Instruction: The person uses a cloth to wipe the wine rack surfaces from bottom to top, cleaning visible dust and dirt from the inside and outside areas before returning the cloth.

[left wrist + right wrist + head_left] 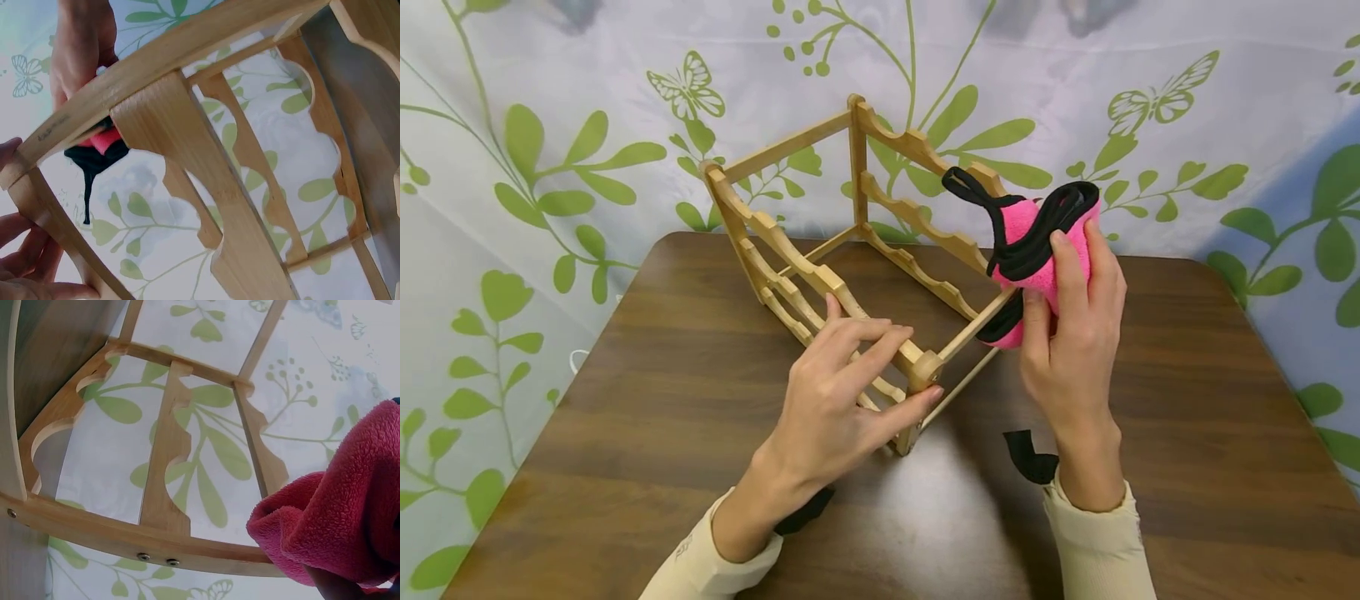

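Cloth (1030,254), bright pink with black edging and a black loop, is right of centre in the head view, folded into a bundle. We see the right hand (1078,325) gripping it, thumb and fingers pinched round the folds. The bundle overlaps the right side of a pale wooden rack (829,281); whether the two touch, we cannot tell. The rack spans the middle of the frame, its scalloped bars set in rows down two opposite sides. We find the left hand (842,383) just below centre, holding the rack's near corner between thumb and fingers.

In the left wrist view we look through the frame of the rack, with the left hand's fingers at the lower left and the cloth behind a rail at the left. In the right wrist view the cloth fills the right edge, and round screws (144,557) dot the rail near the bottom.

Below the rack we see a dark brown table (700,467); behind, a pale backdrop (617,50) printed with green leaves and butterflies. Cream sleeves (1097,542) enter at the bottom, with a black strip (1028,458) beside the right one.
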Action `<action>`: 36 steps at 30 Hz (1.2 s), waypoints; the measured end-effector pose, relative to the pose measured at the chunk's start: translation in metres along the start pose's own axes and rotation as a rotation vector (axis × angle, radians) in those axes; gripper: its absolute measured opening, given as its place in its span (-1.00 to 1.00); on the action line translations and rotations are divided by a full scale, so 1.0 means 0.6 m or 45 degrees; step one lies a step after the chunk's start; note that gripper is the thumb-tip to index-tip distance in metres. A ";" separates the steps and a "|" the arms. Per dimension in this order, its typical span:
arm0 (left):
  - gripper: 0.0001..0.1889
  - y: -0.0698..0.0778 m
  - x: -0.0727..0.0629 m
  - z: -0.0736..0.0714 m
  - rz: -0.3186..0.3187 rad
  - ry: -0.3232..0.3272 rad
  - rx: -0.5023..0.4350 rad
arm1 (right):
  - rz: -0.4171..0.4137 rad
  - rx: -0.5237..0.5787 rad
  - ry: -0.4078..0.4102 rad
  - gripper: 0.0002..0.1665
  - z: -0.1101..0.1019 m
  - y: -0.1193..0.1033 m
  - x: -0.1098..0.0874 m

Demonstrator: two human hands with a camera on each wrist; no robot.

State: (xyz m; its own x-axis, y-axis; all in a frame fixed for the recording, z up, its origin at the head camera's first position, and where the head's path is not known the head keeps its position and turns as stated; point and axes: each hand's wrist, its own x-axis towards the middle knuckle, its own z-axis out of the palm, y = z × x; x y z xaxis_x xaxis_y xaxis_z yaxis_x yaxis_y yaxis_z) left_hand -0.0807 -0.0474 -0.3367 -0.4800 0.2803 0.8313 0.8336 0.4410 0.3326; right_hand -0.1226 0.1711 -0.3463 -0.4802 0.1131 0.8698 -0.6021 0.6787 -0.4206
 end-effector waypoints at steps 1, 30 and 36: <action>-0.54 -0.001 0.000 -0.001 0.001 -0.008 -0.009 | 0.003 -0.006 0.009 -0.56 -0.001 0.001 0.000; -0.52 -0.039 0.003 -0.037 0.100 -0.159 -0.101 | 0.034 -0.112 0.420 -0.63 0.004 -0.009 0.004; -0.54 -0.048 0.004 -0.044 0.102 -0.190 -0.129 | 0.043 -0.131 0.466 -0.64 -0.002 -0.003 0.004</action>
State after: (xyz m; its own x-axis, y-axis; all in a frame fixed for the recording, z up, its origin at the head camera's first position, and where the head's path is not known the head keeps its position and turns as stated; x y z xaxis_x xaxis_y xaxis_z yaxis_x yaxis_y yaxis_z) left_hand -0.0987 -0.0822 -0.3325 -0.4397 0.4377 0.7843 0.8905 0.3261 0.3172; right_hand -0.1219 0.1709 -0.3431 -0.2275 0.3757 0.8984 -0.5138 0.7374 -0.4385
